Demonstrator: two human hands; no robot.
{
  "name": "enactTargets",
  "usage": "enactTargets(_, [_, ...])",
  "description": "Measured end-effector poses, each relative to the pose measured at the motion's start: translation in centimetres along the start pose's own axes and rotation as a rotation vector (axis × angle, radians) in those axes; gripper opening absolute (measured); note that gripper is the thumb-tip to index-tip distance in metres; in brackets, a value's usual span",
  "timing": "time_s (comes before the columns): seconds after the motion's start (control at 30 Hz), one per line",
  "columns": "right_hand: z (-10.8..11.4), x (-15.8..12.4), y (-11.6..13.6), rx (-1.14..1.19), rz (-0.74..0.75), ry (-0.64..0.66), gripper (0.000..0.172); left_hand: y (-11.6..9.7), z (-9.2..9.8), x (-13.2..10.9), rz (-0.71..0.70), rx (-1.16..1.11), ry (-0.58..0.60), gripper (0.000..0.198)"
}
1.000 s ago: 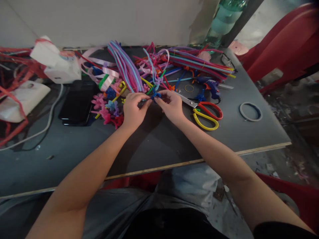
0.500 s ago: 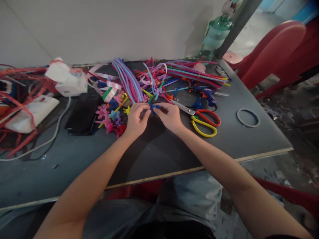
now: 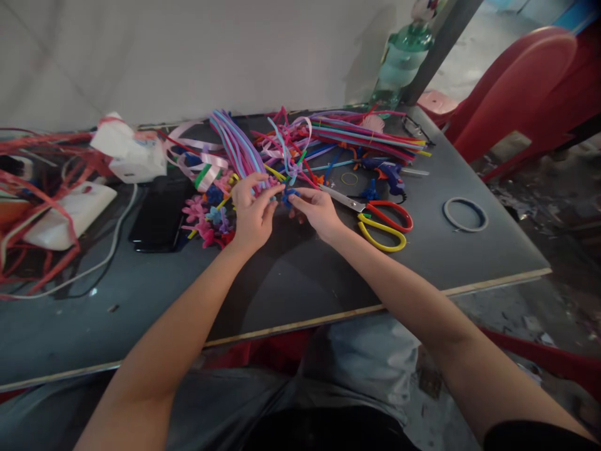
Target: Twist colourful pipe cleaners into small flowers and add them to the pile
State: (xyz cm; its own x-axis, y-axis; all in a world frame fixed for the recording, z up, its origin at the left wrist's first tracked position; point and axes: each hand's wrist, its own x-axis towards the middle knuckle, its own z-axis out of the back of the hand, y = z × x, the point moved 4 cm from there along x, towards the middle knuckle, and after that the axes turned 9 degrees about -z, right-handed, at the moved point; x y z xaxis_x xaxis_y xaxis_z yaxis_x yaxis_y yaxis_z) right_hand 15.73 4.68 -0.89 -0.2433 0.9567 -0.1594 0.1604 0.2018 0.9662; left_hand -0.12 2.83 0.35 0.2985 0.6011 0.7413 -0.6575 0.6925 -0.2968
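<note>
My left hand (image 3: 251, 213) and my right hand (image 3: 317, 210) meet over the dark table (image 3: 291, 275), both pinching a small blue pipe-cleaner piece (image 3: 287, 195) between their fingertips. The left fingers are curled, with the index and thumb stretched toward the piece. Just left of the left hand lie several small pipe-cleaner flowers (image 3: 206, 216) in pink, blue and red. A bundle of purple and blue pipe cleaners (image 3: 239, 147) fans out behind the hands.
Scissors with red and yellow handles (image 3: 382, 222) lie right of my right hand. A blue glue gun (image 3: 389, 172), a black phone (image 3: 159, 213), a white box (image 3: 134, 160), a ring (image 3: 464, 213), a green bottle (image 3: 404, 56) and red chairs (image 3: 521, 81) surround the table.
The left hand's fingers have loosened and stretched out a little at the blue piece. The camera view has shifted slightly; both hands stay at the same spot.
</note>
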Motion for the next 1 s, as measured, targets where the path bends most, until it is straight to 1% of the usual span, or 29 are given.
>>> enactTargets(0.1, [-0.1, 0.1, -0.3, -0.02, 0.018, -0.006, 0.029, -0.6, 0.2, 0.4, -0.102, 0.043, 0.056, 0.038])
enactTargets(0.17, [-0.2, 0.0, -0.4, -0.042, 0.039, -0.03, 0.026, -0.8, 0.4, 0.4, -0.114, 0.08, 0.05, 0.037])
enactTargets(0.27, [-0.3, -0.3, -0.4, -0.031, 0.064, -0.084, 0.028, -0.8, 0.6, 0.3, -0.096, 0.089, 0.011, 0.029])
enactTargets(0.33, [-0.4, -0.3, -0.4, 0.004, 0.048, -0.08, 0.032, -0.6, 0.6, 0.1, -0.082, 0.082, -0.025, 0.025])
enactTargets(0.47, [-0.8, -0.2, -0.5, 0.066, 0.005, -0.055, 0.036, -0.4, 0.5, -0.3, -0.025, 0.08, -0.108, 0.023])
enactTargets(0.57, [-1.0, -0.2, -0.6, 0.075, -0.016, -0.077, 0.037, -0.9, 0.0, -0.6, 0.043, 0.026, -0.119, 0.021])
enactTargets(0.67, [-1.3, -0.5, -0.6, 0.082, -0.001, -0.111, 0.039, -1.7, -0.3, -0.8, 0.094, -0.028, -0.153, 0.019])
enactTargets(0.73, [-1.5, -0.7, -0.5, 0.072, 0.019, -0.096, 0.042, -2.1, -0.2, -0.8, 0.075, -0.024, -0.187, 0.017])
enactTargets(0.8, [-1.4, -0.8, -0.4, 0.052, 0.018, -0.05, 0.045, -2.2, 0.1, -0.7, 0.032, -0.003, -0.209, 0.016])
enactTargets(0.9, [-0.8, -0.6, -0.1, 0.044, 0.017, -0.023, 0.049, -1.7, 0.2, -0.4, 0.014, -0.041, -0.165, 0.015])
enactTargets(1.0, [-0.1, -0.4, 0.5, 0.029, 0.039, -0.052, 0.051, -0.9, 0.0, -0.3, 0.078, -0.127, -0.116, 0.016])
